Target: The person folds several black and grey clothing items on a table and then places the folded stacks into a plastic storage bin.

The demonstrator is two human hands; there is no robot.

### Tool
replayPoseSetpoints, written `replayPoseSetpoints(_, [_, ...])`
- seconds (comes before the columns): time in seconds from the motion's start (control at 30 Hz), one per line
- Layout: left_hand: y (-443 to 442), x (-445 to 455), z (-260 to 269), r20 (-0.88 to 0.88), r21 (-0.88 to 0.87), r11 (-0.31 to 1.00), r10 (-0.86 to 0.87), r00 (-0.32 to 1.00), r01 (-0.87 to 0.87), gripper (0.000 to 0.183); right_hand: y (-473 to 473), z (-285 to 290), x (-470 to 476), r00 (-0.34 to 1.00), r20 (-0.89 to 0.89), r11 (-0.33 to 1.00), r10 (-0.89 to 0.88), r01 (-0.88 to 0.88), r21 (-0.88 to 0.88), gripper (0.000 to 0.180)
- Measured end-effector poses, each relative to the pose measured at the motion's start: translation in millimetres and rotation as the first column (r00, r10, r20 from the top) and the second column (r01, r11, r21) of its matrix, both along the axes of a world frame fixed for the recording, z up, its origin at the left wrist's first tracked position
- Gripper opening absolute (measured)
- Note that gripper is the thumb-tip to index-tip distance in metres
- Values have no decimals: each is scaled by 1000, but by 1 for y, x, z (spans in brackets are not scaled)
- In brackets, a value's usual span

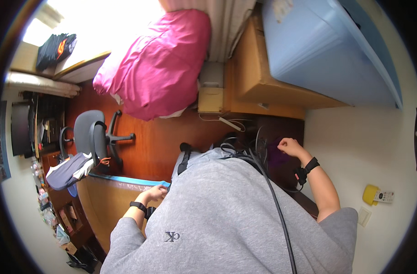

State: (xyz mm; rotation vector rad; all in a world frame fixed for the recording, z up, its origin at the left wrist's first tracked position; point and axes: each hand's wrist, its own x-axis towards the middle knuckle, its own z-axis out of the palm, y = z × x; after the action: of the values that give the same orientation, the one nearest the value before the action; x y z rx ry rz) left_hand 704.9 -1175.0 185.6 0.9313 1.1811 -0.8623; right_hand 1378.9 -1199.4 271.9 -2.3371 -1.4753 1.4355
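Note:
My left hand (156, 193) is low beside my body, at the blue edging (133, 181) of a tan mat or mattress (105, 195). Its fingertips are partly hidden against my grey shirt (215, 205), so any grip is unclear. On the other side, my right hand (291, 147) hangs above the dark floor with its fingers curled in and nothing visible in them. Behind it lies a purple cloth-like thing (277, 152), in shadow. Each wrist carries a black strap with a small device, and a black cable (275, 202) runs down over my shirt.
A large pink cloth-covered bundle (160, 65) stands ahead. A grey office chair (90, 133) with a garment on it is to the left. Ahead right, a blue plastic bin (325, 51) rests on a cardboard box (249, 61). A white power strip (230, 123) and cables lie on the floor.

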Motion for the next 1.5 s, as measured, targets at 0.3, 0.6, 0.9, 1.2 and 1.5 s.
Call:
replayPoseSetpoints(0.3, [68, -184, 57, -107, 723, 688, 191, 976, -55, 37, 18, -24, -46, 980, 180, 889, -88, 159, -429, 21])
replayPoseSetpoints(0.6, [239, -284, 230, 208, 798, 486, 335, 919, -358, 44, 247, 87, -229, 943, 15, 941, 332, -329, -82, 21])
replayPoseSetpoints(0.9, [323, -404, 405, 210, 942, 122, 509, 835, -311, 60, 437, 188, -440, 676, 10, 630, 737, -692, 352, 22])
replayPoseSetpoints(1.2, [271, -501, 441, 21, 973, 126, 792, 611, -196, 52, 526, 173, -550, 479, -12, 451, 878, -816, 361, 27])
replayPoseSetpoints(1.5, [149, -566, 290, 53, 927, -63, 998, -37, -370, 88, 546, 165, -651, 362, -35, 345, 932, -850, 399, 21])
